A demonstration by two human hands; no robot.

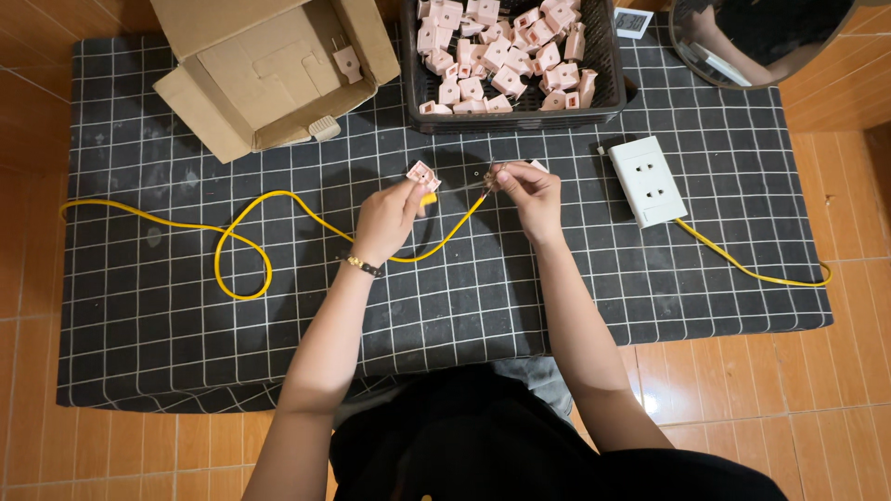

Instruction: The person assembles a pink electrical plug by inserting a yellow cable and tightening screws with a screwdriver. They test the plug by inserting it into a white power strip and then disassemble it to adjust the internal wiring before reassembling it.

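Near the middle of the checked mat (186, 362), the left hand (388, 218) pinched a small pink plug (421, 174), and the right hand (527, 190) gripped the yellow cable (243, 223) end. The thin bare wires could easily slip or bend.

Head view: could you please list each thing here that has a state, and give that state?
Brown cardboard box: open, tipped on its side.
Black plastic basket: filled with pink plugs.
Yellow cable: looped on the mat.
Small pink plug: held by left hand.
Right hand: pinching the cable's end.
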